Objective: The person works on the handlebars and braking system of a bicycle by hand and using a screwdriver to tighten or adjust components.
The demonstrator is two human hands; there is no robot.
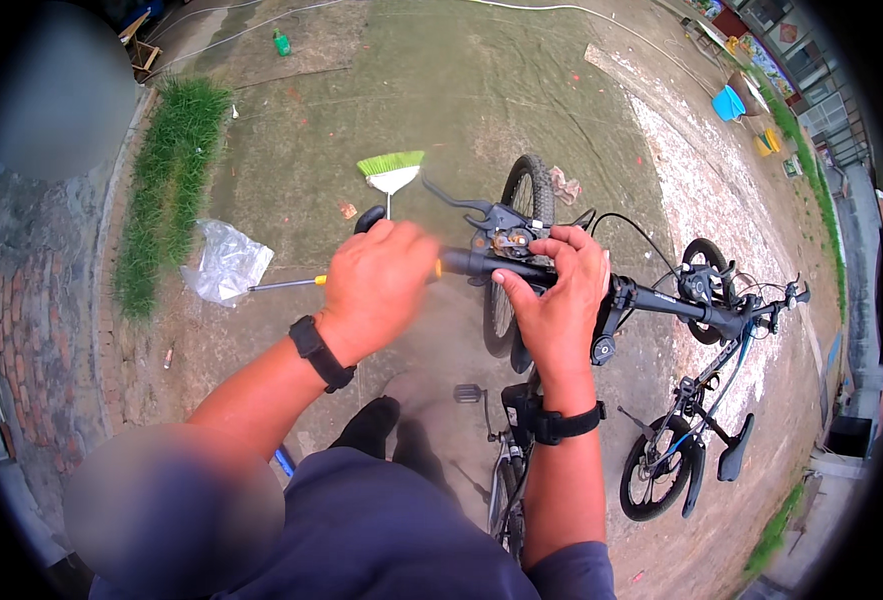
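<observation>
My left hand (pixel 376 285), slightly blurred, is closed in a fist around a screwdriver (pixel 286 284). The thin shaft points left, with yellow parts of the handle showing on both sides of the fist. A black rounded end (pixel 369 218) shows behind that hand. To the right, my right hand (pixel 553 295) grips a bicycle's black handlebar (pixel 536 272), its thumb on the near side and its fingers across the far side. Just beyond the bar, beside those fingertips, sits an opened shifter unit (pixel 509 241) with inner parts exposed. From it a black brake lever (pixel 451 198) points left.
The bicycle's front wheel (pixel 528 190) is beyond the bar, and its pedal (pixel 468 393) is near my legs. On the right stands a second bicycle (pixel 696 390). A green-and-white broom (pixel 391 170), a clear plastic bag (pixel 229 262) and a grass strip (pixel 173 190) are leftward.
</observation>
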